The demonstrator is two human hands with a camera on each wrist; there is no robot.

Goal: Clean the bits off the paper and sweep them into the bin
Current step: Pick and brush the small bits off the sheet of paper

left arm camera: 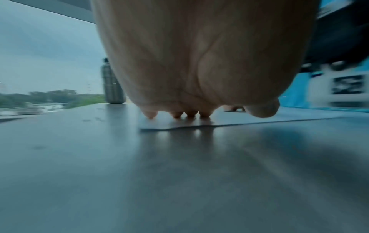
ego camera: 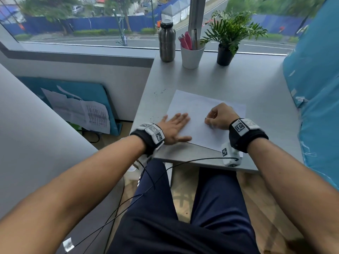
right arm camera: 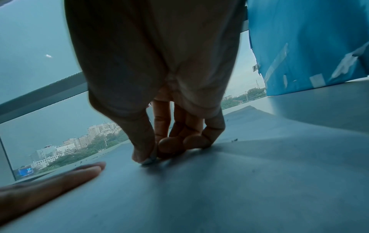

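Left hand (ego camera: 173, 128): lower centre, flat, fingers straight, pressing paper (ego camera: 198, 109). Right hand (ego camera: 221, 116): fingers curled on the sheet; contents unclear. Bits (ego camera: 158, 92) remain on table (ego camera: 238, 79), upper left of paper. Bin unseen; sweeping outstanding.

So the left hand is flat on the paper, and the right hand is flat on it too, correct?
Not quite. The left hand lies flat on the paper, but the right hand is curled, fingertips bunched against the sheet, as the right wrist view shows.
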